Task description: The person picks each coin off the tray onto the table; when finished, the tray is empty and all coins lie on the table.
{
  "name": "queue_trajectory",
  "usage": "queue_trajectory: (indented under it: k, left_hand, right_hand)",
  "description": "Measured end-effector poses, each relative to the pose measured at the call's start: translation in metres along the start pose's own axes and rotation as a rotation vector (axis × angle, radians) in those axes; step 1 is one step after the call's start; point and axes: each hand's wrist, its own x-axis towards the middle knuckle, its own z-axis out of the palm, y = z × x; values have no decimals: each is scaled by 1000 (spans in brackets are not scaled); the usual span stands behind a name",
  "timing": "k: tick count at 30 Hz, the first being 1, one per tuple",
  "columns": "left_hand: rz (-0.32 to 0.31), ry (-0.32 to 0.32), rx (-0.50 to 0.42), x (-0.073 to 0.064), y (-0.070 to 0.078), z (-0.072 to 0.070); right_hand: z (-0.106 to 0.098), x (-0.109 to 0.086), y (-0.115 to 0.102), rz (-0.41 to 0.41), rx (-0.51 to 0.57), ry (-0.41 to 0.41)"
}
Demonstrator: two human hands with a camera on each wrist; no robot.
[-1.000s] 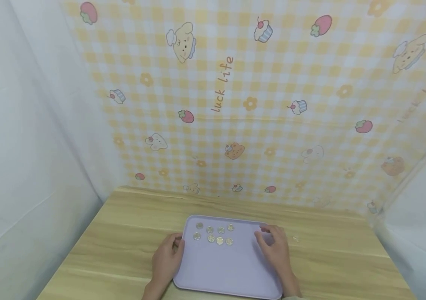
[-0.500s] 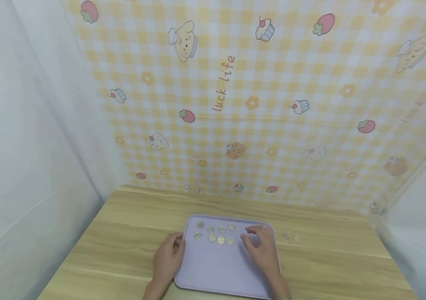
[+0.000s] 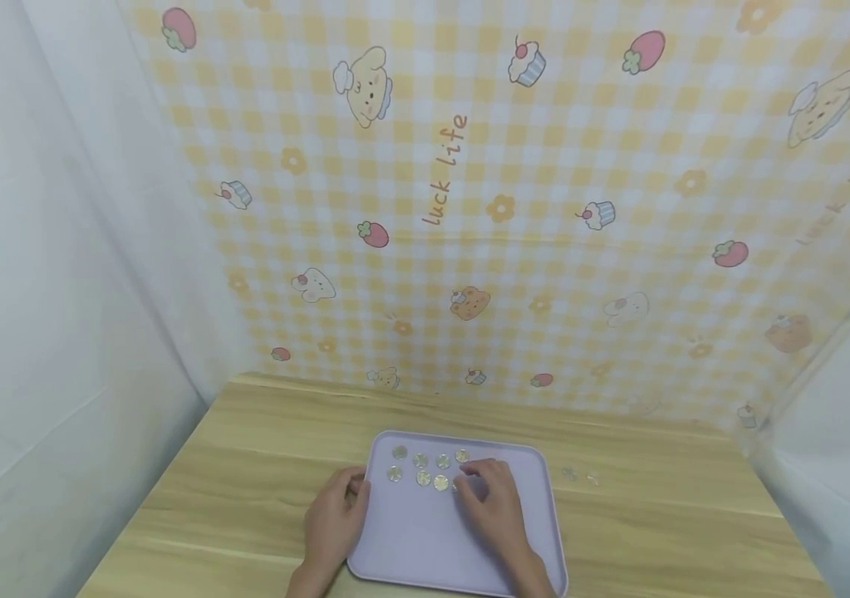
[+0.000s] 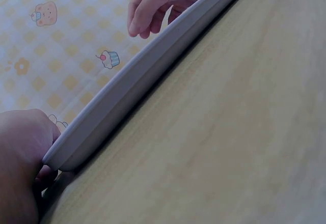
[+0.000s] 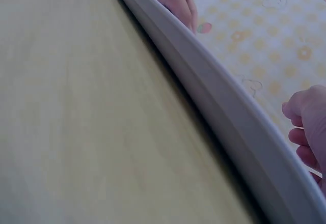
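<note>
On a lilac tray (image 3: 425,540) lie several gold-coloured coins (image 3: 423,478) in two rough rows near its far left. My left hand (image 3: 335,511) grips the tray's left rim; the left wrist view has this hand (image 4: 23,158) at the tray's corner, with fingertips partly hidden below the rim. Over the tray, my right hand (image 3: 495,507) hovers with loosely bent fingers. Its fingertips come close to the rightmost coin (image 3: 462,456) of the far row and partly cover one in the near row. Contact with that coin cannot be made out. Nothing held shows in the right hand.
Two small clear pieces (image 3: 570,473) lie on the wood-grain table (image 3: 656,531) right of the tray. A yellow checked cloth (image 3: 544,266) hangs behind the table. White curtains (image 3: 43,332) close off both sides.
My right hand has moved left across the tray, from its right rim to the right end of the coin rows. The left hand and the tray have stayed in place.
</note>
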Motion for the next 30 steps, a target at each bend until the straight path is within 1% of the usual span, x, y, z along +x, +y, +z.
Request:
queue_trajectory:
  k: [4, 8, 16, 26, 30]
  left_hand:
    - [11, 15, -4, 0, 0, 1]
    - [10, 9, 2, 0, 1, 0]
    - [-9, -6, 4, 1, 2, -1]
    - [-12, -18, 14, 1, 3, -1]
    - [-12, -19, 10, 1, 2, -1]
  right_hand:
    - [3, -2, -1, -5, -30, 3]
    - [4, -4, 2, -5, -65, 1]
    - [5, -4, 3, 47, -104, -80]
    - [5, -5, 2, 38, -140, -105]
    - [4, -5, 1, 59, -148, -136]
